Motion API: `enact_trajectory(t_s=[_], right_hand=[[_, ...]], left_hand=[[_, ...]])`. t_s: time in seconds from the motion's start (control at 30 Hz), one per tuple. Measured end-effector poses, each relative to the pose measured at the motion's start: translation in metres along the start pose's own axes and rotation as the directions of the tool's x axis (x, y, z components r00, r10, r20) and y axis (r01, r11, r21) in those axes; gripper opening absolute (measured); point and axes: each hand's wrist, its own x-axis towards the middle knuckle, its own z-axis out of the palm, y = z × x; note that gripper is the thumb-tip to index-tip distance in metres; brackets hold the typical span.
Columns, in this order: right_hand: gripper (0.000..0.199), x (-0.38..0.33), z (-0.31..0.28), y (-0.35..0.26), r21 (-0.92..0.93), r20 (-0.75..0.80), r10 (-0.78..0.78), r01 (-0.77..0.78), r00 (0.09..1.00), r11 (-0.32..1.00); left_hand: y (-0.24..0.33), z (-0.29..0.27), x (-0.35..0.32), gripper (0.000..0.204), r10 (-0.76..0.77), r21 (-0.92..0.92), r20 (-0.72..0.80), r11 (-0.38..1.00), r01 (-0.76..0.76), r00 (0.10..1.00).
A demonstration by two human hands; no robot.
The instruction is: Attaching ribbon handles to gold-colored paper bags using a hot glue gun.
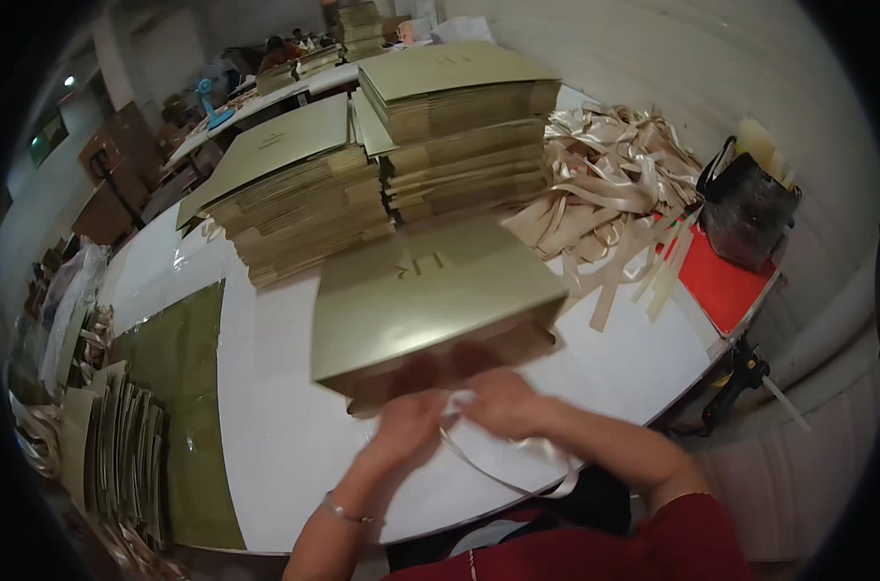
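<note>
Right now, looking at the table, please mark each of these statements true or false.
1. Both hands, left hand and right hand, are at the near edge of a gold paper bag. True.
2. The gold bag stands upright. False: it lies flat on the white table.
3. A pale ribbon hangs below the hands. True.
4. The heap of ribbons lies left of the stacks of flat bags. False: it lies to their right.
5. The black bag sits on a red sheet. True.

Beyond the fingers I see two stacks of flat gold bags (382, 165) on the white tabletop (275, 407), loose ribbons (614, 184) and a black bag (745, 213) far right.
</note>
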Motion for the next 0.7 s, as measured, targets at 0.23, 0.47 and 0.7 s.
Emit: enact_trajectory(t_s=[0.23, 0.47, 0.7], right_hand=[[0.05, -0.011, -0.03, 0.019, -0.032, 0.166, 0.158, -0.155, 0.973, 0.987], [0.052, 0.006, 0.021, 0.028, 0.093, 0.124, -0.032, 0.021, 0.992, 0.995], [0.049, 0.009, -0.006, -0.003, 0.574, -0.036, 0.073, -0.04, 0.997, 0.818]], left_hand=[[-0.007, -0.012, -0.014, 0.042, -0.089, 0.036, -0.353, 0.993, 0.108, 0.931], [-0.015, -0.001, 0.006, 0.048, -0.355, -0.484, 0.224, 0.768, 0.42, 0.908], [-0.008, 0.015, 0.012, 0.047, -0.384, -0.185, 0.076, 0.902, 0.391, 0.92]])
